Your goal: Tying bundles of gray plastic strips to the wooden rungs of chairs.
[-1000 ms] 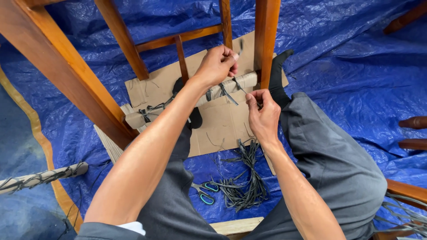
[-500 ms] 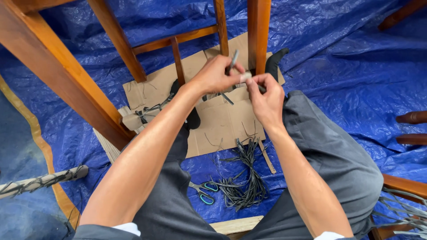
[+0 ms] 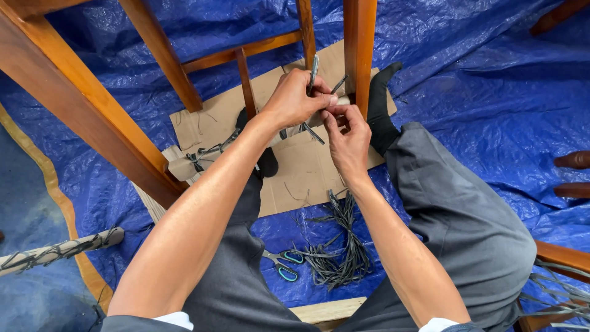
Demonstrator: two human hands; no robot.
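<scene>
Pinching thin, light, springy strips [image 3: 313, 74] beside the chair leg [image 3: 358, 49], the left hand [image 3: 295, 98] is gripping them closed while the right hand [image 3: 347, 132] is nipping their ends.

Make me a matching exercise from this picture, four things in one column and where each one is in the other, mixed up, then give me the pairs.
Things:
1. scissors
2. cardboard sheet
3. bundle of dark strips
4. wrapped stick

Places:
A. far lower left, on the blue tarp
B. flat under the wooden chair frame
C. between the knees, below the right forearm
D. just left of the bundle, teal handles

Pairs: 1-D, 2-B, 3-C, 4-A
</scene>
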